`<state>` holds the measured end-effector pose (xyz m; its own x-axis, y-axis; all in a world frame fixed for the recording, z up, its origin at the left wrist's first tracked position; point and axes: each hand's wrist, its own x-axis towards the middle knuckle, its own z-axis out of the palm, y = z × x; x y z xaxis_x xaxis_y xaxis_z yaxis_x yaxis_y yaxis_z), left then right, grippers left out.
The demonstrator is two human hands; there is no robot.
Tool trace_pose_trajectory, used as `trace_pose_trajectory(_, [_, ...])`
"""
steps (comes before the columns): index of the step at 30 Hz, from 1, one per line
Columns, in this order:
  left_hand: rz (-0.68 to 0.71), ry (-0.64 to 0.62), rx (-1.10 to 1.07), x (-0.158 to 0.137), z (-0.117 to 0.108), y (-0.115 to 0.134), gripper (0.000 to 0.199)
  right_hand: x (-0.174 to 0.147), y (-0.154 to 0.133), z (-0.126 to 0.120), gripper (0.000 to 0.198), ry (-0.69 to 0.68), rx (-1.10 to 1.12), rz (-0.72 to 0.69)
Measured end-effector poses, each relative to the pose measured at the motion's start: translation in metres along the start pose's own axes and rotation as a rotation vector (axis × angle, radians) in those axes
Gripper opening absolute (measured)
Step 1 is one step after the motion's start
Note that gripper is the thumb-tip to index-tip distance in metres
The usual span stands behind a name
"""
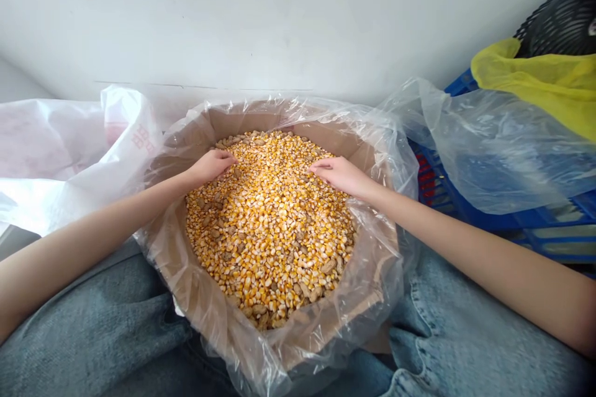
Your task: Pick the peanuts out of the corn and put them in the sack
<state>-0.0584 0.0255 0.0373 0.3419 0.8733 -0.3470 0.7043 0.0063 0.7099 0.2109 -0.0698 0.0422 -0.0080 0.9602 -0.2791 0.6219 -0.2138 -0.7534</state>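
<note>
Resting palm-down on corn kernels (270, 223), left hand (212, 165) and right hand (339, 174); each grip loose, fingertips part-buried.

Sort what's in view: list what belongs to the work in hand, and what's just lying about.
In hand:
left hand and right hand, resting on the corn kernels
brown peanuts mixed among them
plastic-lined box holding the mix

Lying about:
white bag
clear plastic sheet
blue crate
yellow bag
black mesh basket
</note>
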Motion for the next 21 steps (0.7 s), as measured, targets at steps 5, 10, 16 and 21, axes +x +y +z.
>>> trace_pose_trajectory(5, [0.037,-0.031,0.730,0.022,0.011,-0.003,0.024,0.012,0.002,0.011,0.027,-0.017,-0.678,-0.072])
trace_pose_trajectory(10, [0.032,-0.067,0.734,0.026,0.025,-0.004,0.029,0.019,0.003,0.025,0.026,-0.048,-0.921,-0.064])
trace_pose_trajectory(16, [-0.107,-0.242,-0.079,0.010,0.012,-0.011,0.028,0.020,0.006,0.016,0.021,0.005,-0.636,-0.014])
trace_pose_trajectory(21, [-0.145,-0.406,-1.033,-0.003,-0.009,0.005,0.016,0.011,-0.001,-0.002,0.020,-0.111,0.170,0.112])
